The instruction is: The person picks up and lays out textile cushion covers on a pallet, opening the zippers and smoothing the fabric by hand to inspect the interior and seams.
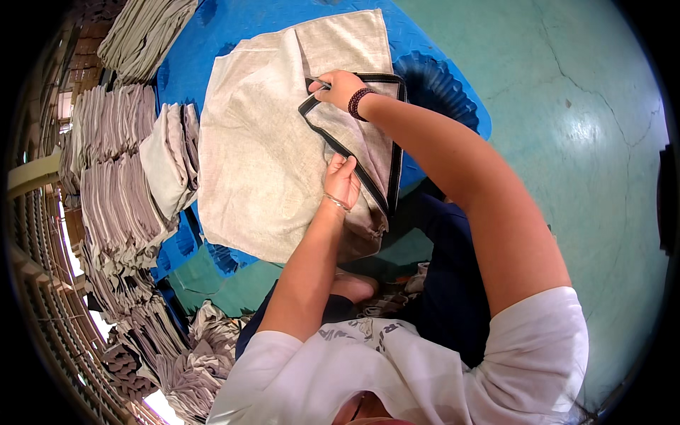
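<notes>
A large beige cloth (248, 142) with black edging (333, 142) is spread before me, one bordered part folded over at its right side. My left hand (342, 180) is closed on the cloth next to the black edging, thumb on top. Farther away, my right hand (340, 88) is closed around a small slim grey metal tool (320, 82), at a corner of the edging. The tool's tip points left over the cloth; its exact kind is hard to make out.
Under the cloth lies a blue plastic sheet or pallet with a ribbed round part (435, 88). Stacks of folded beige cloths (117, 191) line the left, with one folded cloth (166, 166) closest. Crumpled cloths (205, 347) lie at lower left. Green floor (567, 142) extends right.
</notes>
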### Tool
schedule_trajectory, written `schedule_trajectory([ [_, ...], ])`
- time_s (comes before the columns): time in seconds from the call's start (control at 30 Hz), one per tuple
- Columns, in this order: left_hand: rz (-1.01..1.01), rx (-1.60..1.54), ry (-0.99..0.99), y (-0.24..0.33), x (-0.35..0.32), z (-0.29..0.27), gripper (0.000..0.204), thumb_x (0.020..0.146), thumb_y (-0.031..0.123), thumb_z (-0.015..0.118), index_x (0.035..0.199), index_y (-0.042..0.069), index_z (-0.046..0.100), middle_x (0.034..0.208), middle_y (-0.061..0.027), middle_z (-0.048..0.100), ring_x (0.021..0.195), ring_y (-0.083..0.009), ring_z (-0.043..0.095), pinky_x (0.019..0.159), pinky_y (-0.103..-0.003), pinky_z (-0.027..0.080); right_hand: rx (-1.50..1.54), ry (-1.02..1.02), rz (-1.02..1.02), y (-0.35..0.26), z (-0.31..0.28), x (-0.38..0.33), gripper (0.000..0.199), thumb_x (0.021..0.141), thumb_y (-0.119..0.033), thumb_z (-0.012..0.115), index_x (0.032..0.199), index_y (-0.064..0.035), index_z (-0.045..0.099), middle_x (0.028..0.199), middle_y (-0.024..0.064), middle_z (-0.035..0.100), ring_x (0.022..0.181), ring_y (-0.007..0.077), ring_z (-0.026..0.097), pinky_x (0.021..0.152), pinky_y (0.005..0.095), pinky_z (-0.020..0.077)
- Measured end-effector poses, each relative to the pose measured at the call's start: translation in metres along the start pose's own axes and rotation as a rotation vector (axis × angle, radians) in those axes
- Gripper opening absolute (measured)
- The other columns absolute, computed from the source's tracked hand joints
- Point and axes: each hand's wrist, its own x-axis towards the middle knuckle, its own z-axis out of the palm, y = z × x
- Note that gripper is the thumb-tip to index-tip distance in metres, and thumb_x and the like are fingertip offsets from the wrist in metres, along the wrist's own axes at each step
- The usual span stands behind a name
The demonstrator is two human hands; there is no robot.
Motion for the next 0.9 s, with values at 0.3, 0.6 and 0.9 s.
schedule_trajectory([
  [0.3, 0.003, 0.016, -0.032, -0.006, 0.004, -0.006, 0.022, 0.083, 0.000, 0.048, 0.104, 0.006, 0.049, 0.103, -0.0043, 0.056, 0.094, -0.0143, 0.054, 0.085, -0.030, 0.043, 0.005, 0.330, 0.087, 0.008, -0.011, -0.001, 0.032, 0.077, -0.029, 0.054, 0.084, 0.0025, 0.060, 0.080, 0.0216, 0.059, 0.080, 0.0319, 0.058, 0.072, 0.0370, 0.0439],
  [0.6, 0.004, 0.038, -0.034, -0.004, 0.004, -0.012, 0.025, 0.084, 0.002, 0.047, 0.108, 0.005, 0.048, 0.102, -0.0054, 0.056, 0.094, -0.0148, 0.054, 0.083, -0.029, 0.045, 0.315, 0.229, 0.197, 0.037, -0.054, -0.018, 0.024, 0.082, -0.024, 0.053, 0.080, -0.0010, 0.061, 0.069, 0.0063, 0.059, 0.063, 0.0121, 0.055, 0.059, 0.0268, 0.0439],
  [0.9, 0.025, 0.053, -0.028, -0.008, 0.006, -0.015, 0.022, 0.084, 0.000, 0.046, 0.105, 0.005, 0.049, 0.102, -0.0062, 0.057, 0.094, -0.0165, 0.055, 0.085, -0.031, 0.044, 0.849, 0.104, 0.216, -0.004, -0.053, -0.027, 0.015, 0.088, -0.018, 0.047, 0.089, -0.0030, 0.048, 0.068, 0.0026, 0.051, 0.055, 0.0127, 0.051, 0.053, 0.0268, 0.0448],
])
